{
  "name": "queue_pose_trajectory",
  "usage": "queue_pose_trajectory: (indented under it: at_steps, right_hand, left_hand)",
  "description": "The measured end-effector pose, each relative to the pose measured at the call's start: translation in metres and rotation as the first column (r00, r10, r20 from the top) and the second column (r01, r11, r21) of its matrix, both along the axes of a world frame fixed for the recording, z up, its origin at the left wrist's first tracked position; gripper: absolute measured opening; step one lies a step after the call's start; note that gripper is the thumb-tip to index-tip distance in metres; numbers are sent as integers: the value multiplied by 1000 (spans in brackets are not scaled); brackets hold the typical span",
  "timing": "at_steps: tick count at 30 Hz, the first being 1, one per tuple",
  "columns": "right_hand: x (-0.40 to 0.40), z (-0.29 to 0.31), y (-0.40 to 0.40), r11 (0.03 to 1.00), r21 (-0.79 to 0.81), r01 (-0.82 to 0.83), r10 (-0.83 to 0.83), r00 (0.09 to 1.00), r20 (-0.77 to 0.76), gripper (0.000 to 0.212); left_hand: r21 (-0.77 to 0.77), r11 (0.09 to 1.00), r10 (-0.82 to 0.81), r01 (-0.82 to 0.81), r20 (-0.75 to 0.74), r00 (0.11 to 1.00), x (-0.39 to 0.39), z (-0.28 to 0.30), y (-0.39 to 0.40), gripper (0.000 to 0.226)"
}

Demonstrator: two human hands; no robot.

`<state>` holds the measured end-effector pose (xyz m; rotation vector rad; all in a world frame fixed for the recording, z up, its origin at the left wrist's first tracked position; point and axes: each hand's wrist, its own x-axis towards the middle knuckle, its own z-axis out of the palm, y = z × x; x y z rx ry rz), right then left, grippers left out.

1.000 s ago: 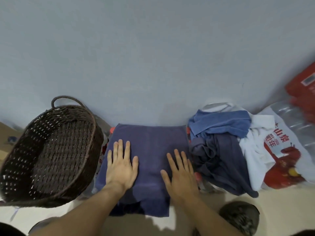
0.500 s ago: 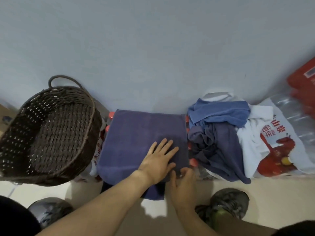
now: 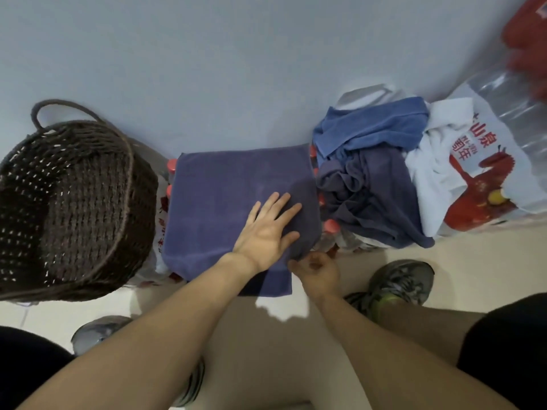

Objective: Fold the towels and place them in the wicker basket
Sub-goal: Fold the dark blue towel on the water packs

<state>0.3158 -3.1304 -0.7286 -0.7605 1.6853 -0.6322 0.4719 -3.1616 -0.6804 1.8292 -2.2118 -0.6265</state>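
A: Head view: where is the towel (image 3: 231, 202) found relative to the hands?

B: It is spread flat directly ahead, between the basket (image 3: 71, 202) on the left and the pile (image 3: 370, 179) of unfolded cloths on the right. Its near edge hangs down toward the person. The left hand (image 3: 266, 229) is laid flat on the towel's right half, fingers straight and spread, pointing toward the far right. The right hand (image 3: 318, 269) is at the near right corner, fingers curled; the corner seems to be pinched, though the grip itself is partly hidden.

A: Which axis matters for the fold?

B: The towel looks somewhat wider left to right than deep, so a fold from the right edge toward the basket side is judged likely, with the right hand nearer that edge.

A: Can any writing be read?

B: Red Chinese characters are seen on the white bag (image 3: 485, 173) at the right, above a red figure; "山泉" can be made out, the rest being too tilted to be read surely. Red printing beside the basket is too obscured to be read.
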Motion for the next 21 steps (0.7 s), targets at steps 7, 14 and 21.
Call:
queue_pose_trajectory:
  at_steps: [7,14,21]
  right_hand:
    - [5,-16,2,988,154,19,-58,966,252,12]
    - [9,-19,2,959,250,135,-221,906,360,28]
    - [9,-22,13,943,333,-4,-98,952,289,14]
  left_hand:
    - [15,1000,9,-9,-27,1000,-2,3,1,60]
    - [17,1000,5,-5,-23,1000,-1,2,2,59]
    - [0,1000,15,-15,-35,999,-2,0,2,59]
